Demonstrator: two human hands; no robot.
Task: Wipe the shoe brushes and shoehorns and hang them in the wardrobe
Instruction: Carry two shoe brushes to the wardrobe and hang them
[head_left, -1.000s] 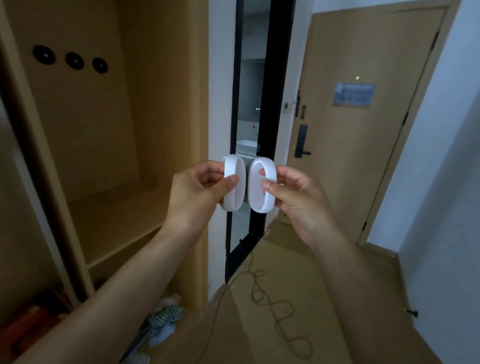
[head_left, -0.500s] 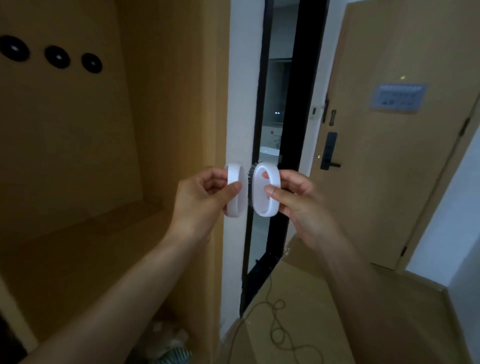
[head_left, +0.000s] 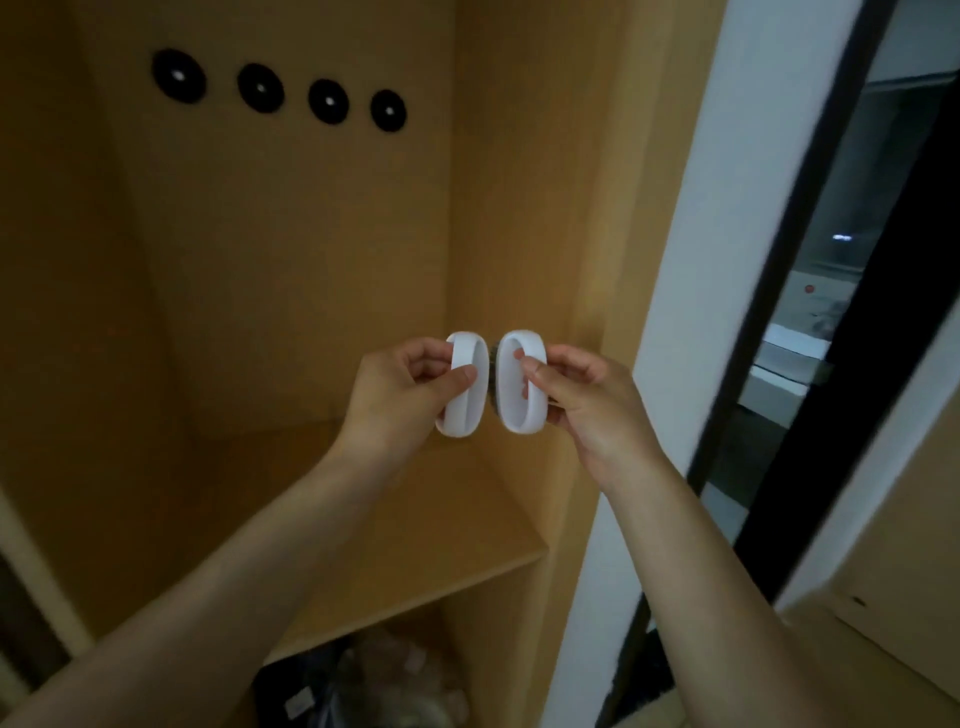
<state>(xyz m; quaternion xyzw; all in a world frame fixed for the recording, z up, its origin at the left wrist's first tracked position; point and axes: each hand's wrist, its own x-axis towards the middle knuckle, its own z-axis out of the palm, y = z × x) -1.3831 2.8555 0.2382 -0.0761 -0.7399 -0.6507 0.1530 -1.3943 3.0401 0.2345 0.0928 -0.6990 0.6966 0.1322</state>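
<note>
Below the row of four black round hooks (head_left: 277, 96) on the wardrobe's back panel (head_left: 291, 249), I have both hands up in front of the open compartment, each holding one white oval shoe brush. Left shoe brush (head_left: 464, 383) and right shoe brush (head_left: 522, 381) stand on end, just beside each other, seemingly bristle side to bristle side, with a dark strip of bristles showing in the narrow gap between them; I cannot tell whether the bristles actually touch.

These look like light, rigid plastic shells with a loop handle across the back. I judge them smooth and a little slippery at the rim, so the loop is the place to hold, and likely also what goes over a hook. The bristles are the soft part and should give without harm.

My left hand (head_left: 402, 400) is closed round its brush: thumb pressed across the loop, fingers curled behind the shell. My right hand (head_left: 587, 405) pinches the other in the same way, thumb on the front of the loop, fingers wrapped behind.

Both brushes sit well below the hooks and above the wooden shelf (head_left: 415, 525), near the wardrobe's right side wall (head_left: 524, 208). Neither is hung yet. Under the shelf lies a dim heap I cannot make out.
</note>
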